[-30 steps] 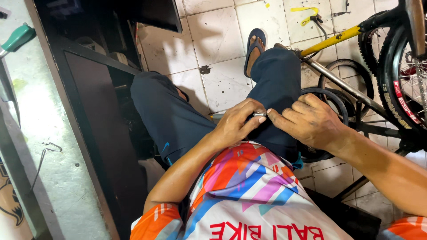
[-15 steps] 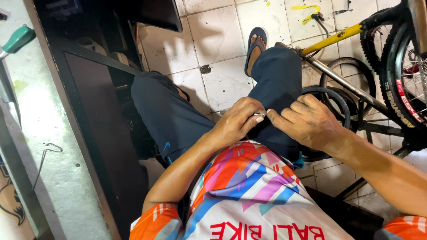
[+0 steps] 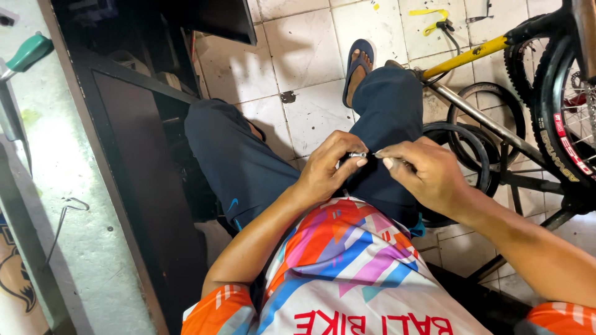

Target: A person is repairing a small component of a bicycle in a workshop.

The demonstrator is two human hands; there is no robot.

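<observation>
The person sits with legs stretched out over a white tiled floor (image 3: 310, 56), both hands brought together above the lap, just over the dark blue shorts (image 3: 248, 167). The left hand (image 3: 329, 170) pinches a small silvery metal part (image 3: 358, 155) between thumb and fingertips, the fingers curled tight around it. The right hand (image 3: 425, 174) meets it from the other side, its thumb and forefinger closed on a thin metal piece whose tip touches the small part; what that thin piece is, I cannot tell, since most of it is hidden in the grip. The two hands nearly touch at the fingertips, and the part sits between them, held up off the thighs. One foot in a blue sandal (image 3: 358, 65) rests on the tiles further out. To the person's right a bicycle stands close, with a yellow frame tube (image 3: 465, 57) and a knobby black tyre (image 3: 552, 105), and loose black tyres (image 3: 465, 142) lie on the floor beside the right knee. To the left runs a dark metal frame (image 3: 124, 130) along a pale concrete counter (image 3: 68, 205), with a green-handled tool (image 3: 28, 53) lying near its far end. The person wears a bright jersey (image 3: 347, 267) of orange, blue, pink and white
</observation>
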